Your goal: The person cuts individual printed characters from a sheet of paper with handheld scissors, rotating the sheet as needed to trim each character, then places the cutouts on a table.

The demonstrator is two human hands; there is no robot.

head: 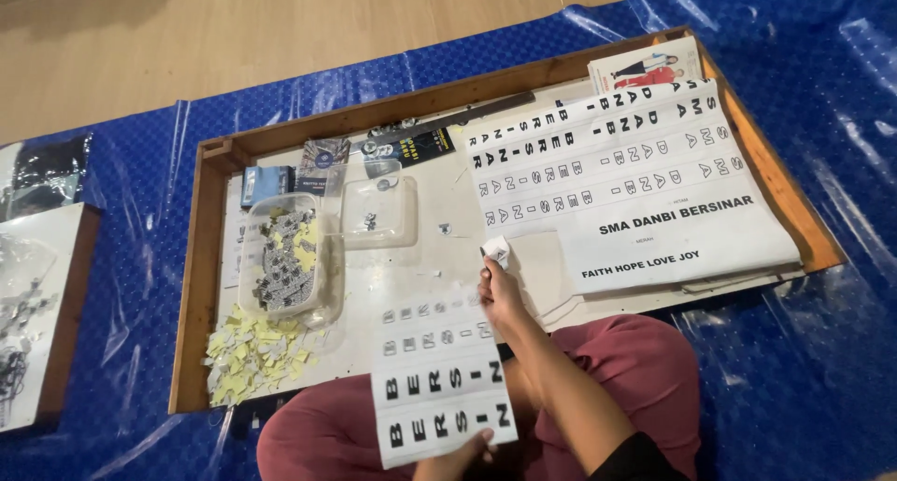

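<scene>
There is one view only, from the camera on my head, so nothing is shared with a second. It looks steeply down and forward over my folded knees onto the shallow wooden-rimmed white tray (192,285) lying on the blue plastic sheet (804,350) on the floor. It sits close: my lap fills the bottom edge, the tray's far edge lies near the top, and bare wooden floor (280,33) shows beyond.

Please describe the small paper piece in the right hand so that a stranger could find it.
On the wooden tray, the right hand holds up a small white scrap in its fingers. It is beside the large printed sheets, but alone is pinched and tiny.
</scene>
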